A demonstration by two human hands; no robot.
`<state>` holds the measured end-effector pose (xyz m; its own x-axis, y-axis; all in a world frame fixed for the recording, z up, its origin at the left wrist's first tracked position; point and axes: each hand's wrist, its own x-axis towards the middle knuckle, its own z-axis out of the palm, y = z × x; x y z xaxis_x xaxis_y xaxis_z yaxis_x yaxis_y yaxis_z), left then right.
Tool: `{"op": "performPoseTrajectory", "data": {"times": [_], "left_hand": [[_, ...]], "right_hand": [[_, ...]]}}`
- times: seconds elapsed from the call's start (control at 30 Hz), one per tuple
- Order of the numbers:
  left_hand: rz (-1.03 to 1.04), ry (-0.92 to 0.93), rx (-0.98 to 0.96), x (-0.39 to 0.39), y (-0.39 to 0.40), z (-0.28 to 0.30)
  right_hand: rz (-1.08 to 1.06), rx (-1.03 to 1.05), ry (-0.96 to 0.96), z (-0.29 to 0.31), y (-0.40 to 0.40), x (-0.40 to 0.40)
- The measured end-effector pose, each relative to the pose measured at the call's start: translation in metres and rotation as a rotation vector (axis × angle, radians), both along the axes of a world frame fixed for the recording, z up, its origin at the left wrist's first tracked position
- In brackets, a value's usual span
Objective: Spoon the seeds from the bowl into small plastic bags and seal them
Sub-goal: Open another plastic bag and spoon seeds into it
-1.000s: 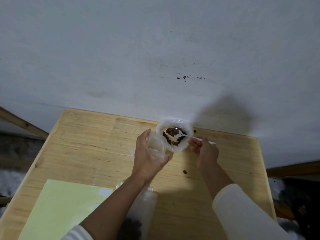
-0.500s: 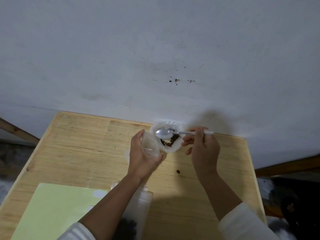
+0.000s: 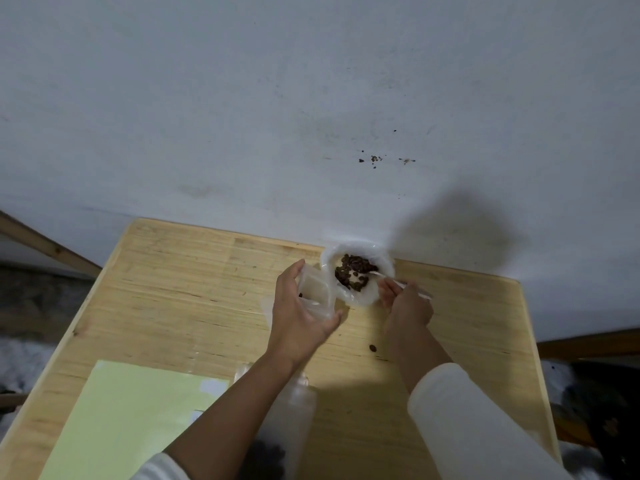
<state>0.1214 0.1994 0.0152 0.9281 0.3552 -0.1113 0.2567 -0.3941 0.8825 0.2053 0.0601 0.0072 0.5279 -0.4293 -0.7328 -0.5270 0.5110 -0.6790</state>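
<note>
Nearest, at about six o'clock, a clear plastic bag point(image 3: 291, 420) lies limp on the counter point(image 3: 180, 292), dark seeds showing dimly through its lower end beneath the person's left forearm. At seven o'clock a flat, pale green sheet point(image 3: 131, 420) with a small white patch near its upper right corner rests on the wood. The counter is light, straight-grained timber with plank seams and a squared edge. One loose dark seed point(image 3: 372, 348) sits alone on the wood just left of the right forearm, which wears a smooth white sleeve point(image 3: 460, 427). Farther out, the left hand point(image 3: 301, 317) curls its fingers and thumb round a small clear bag point(image 3: 313, 292), crinkled and glossy, holding its mouth open just beside the bowl; a seed or two shows inside. The right hand point(image 3: 407, 306) pinches the thin handle of a pale plastic spoon point(image 3: 384, 278), whose tip lies among the seeds. The bowl point(image 3: 381, 261) is round, white and shiny, at twelve o'clock by the counter's far edge, holding a heap of small dark brown seeds point(image 3: 351, 271). Beyond rises a matte grey-white wall point(image 3: 311, 98), faintly smudged, with a few dark specks point(image 3: 374, 159).
</note>
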Motion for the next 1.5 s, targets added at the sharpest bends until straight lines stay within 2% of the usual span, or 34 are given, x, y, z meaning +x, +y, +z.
{"op": "performPoseTrajectory", "data": {"times": [0.1, 0.33, 0.53, 0.6, 0.77, 0.87, 0.97, 1.1, 1.17, 1.27, 1.37, 1.5], "left_hand": [[-0.002, 0.001, -0.002, 0.0, 0.0, -0.001], [-0.007, -0.017, -0.04, -0.001, 0.0, -0.002], [-0.005, -0.05, -0.03, -0.005, -0.003, 0.002], [-0.001, -0.068, -0.015, -0.006, -0.006, 0.005], [0.015, -0.138, 0.056, -0.008, -0.009, 0.012], [0.017, -0.184, 0.056, -0.011, -0.01, 0.018], [0.018, -0.228, 0.062, -0.011, -0.013, 0.024], [0.014, -0.239, 0.062, -0.013, -0.022, 0.029], [0.021, -0.24, 0.069, -0.015, -0.027, 0.029], [0.048, -0.241, 0.078, -0.021, -0.035, 0.027], [0.067, -0.242, 0.089, -0.029, -0.045, 0.026], [0.08, -0.235, 0.113, -0.04, -0.063, 0.025]], "right_hand": [[-0.011, 0.035, -0.032, 0.001, -0.003, -0.005], [0.095, -0.118, -0.102, 0.011, -0.017, -0.024], [0.276, -0.132, -0.338, 0.057, -0.017, -0.04], [0.406, -0.236, -0.461, 0.073, -0.012, -0.05], [0.781, -0.706, -0.798, 0.089, -0.015, -0.073], [0.829, -0.829, -0.87, 0.095, -0.024, -0.084], [0.892, -0.883, -0.797, 0.099, -0.039, -0.094], [1.166, -0.89, -0.474, 0.093, -0.061, -0.106], [1.108, -0.727, -0.384, 0.083, -0.075, -0.111], [0.854, -0.51, -0.267, 0.058, -0.107, -0.108], [0.734, -0.546, -0.101, 0.024, -0.141, -0.096], [0.768, -0.685, -0.002, -0.006, -0.166, -0.081]]}}
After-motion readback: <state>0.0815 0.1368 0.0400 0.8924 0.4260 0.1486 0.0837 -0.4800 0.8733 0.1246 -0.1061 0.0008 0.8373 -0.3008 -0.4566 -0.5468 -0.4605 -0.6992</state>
